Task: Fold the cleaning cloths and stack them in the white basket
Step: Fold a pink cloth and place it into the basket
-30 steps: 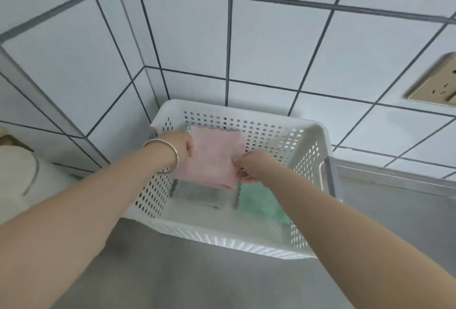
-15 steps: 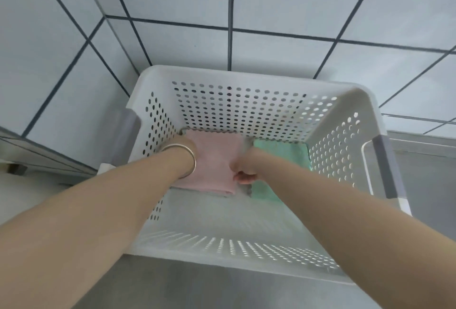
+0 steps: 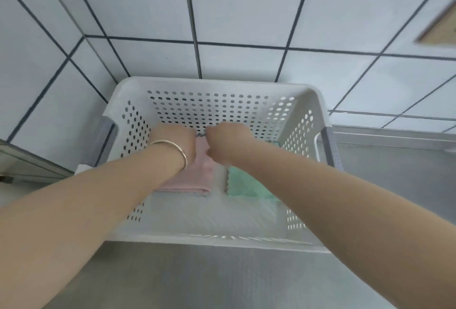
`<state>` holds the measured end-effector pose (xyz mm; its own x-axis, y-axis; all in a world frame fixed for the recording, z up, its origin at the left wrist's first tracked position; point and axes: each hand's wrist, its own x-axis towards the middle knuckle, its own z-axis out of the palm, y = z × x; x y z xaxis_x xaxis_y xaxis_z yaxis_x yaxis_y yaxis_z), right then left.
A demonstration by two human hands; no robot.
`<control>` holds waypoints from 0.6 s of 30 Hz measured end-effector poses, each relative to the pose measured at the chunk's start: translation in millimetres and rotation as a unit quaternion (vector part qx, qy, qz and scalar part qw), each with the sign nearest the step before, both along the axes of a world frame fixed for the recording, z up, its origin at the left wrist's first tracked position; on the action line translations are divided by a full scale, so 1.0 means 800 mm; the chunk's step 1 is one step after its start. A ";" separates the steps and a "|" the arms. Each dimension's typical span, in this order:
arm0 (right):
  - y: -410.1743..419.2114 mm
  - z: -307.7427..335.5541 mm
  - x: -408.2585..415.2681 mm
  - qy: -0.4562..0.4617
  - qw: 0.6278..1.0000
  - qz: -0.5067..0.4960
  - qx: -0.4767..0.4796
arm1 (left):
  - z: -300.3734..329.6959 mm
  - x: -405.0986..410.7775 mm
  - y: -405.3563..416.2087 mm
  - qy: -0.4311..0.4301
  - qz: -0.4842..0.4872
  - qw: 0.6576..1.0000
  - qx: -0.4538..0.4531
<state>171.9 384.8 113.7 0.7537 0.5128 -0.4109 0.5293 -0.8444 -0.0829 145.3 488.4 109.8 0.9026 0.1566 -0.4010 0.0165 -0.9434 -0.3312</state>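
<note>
The white perforated basket [image 3: 209, 83] stands on a steel counter against the tiled wall. A folded pink cloth [image 3: 203, 175] lies flat at the basket's left, on top of a grey cloth whose edge [image 3: 195, 194] shows below it. A folded green cloth [image 3: 244, 184] lies beside it on the right. Both my hands reach into the basket at the pink cloth's far edge. My left hand [image 3: 172, 139], with a bracelet at the wrist, covers its far left corner. My right hand [image 3: 228, 139] is curled at its far right corner. My fingertips are hidden.
The steel counter [image 3: 197, 276] runs in front of and to the right of the basket. Tiled walls meet in a corner behind the basket's left side. A wall socket [image 3: 441, 27] sits at the upper right.
The pink cloth went from held above the basket down onto the grey cloth on the left. Both hands followed it down and moved to its far edge.
</note>
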 end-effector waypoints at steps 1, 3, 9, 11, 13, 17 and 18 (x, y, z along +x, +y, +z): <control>-0.018 0.028 -0.013 -0.049 0.998 0.032 0.007 | 0.022 -0.005 -0.019 -0.041 -0.007 0.998 -0.044; -0.061 0.076 -0.045 -0.135 0.989 0.040 0.048 | 0.071 -0.021 -0.060 -0.109 -0.020 0.984 -0.138; -0.228 0.108 -0.149 -0.388 0.870 -0.108 0.285 | 0.134 -0.095 -0.200 -0.294 -0.192 0.862 -0.365; -0.286 0.091 -0.185 -0.387 0.857 -0.161 0.299 | 0.124 -0.119 -0.259 -0.270 -0.223 0.838 -0.418; -0.353 0.065 -0.221 -0.369 0.852 -0.221 0.299 | 0.099 -0.139 -0.328 -0.236 -0.252 0.824 -0.450; -0.476 -0.006 -0.278 -0.331 0.852 -0.319 0.251 | 0.028 -0.170 -0.463 -0.125 -0.284 0.828 -0.466; -0.508 -0.022 -0.291 -0.324 0.851 -0.337 0.239 | 0.010 -0.179 -0.498 -0.089 -0.264 0.838 -0.469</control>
